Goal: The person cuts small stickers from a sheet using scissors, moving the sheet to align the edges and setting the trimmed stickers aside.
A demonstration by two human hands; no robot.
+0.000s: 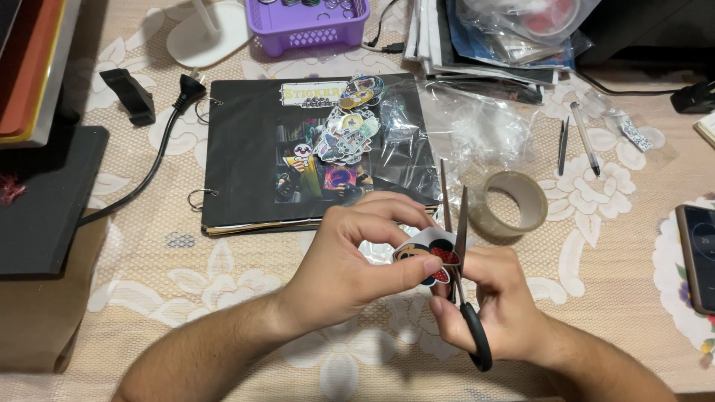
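Note:
My left hand point(350, 257) pinches a small cartoon sticker point(428, 253) with red, black and white colours, held just above the table. My right hand point(495, 305) grips black-handled scissors point(458, 246), whose blades point away from me and stand slightly apart at the sticker's right edge. Behind my hands lies a black ring-bound scrapbook point(246, 156) with a pile of colourful stickers point(346, 130) and a clear plastic bag point(402, 141) on its cover.
A roll of clear tape point(510, 205) sits right of the scissors. Tweezers point(563, 145) and a pen point(585, 138) lie farther right, a phone point(696, 257) at the right edge. A purple basket point(309, 22), power cord point(160, 149) and stacked papers point(484, 45) lie behind.

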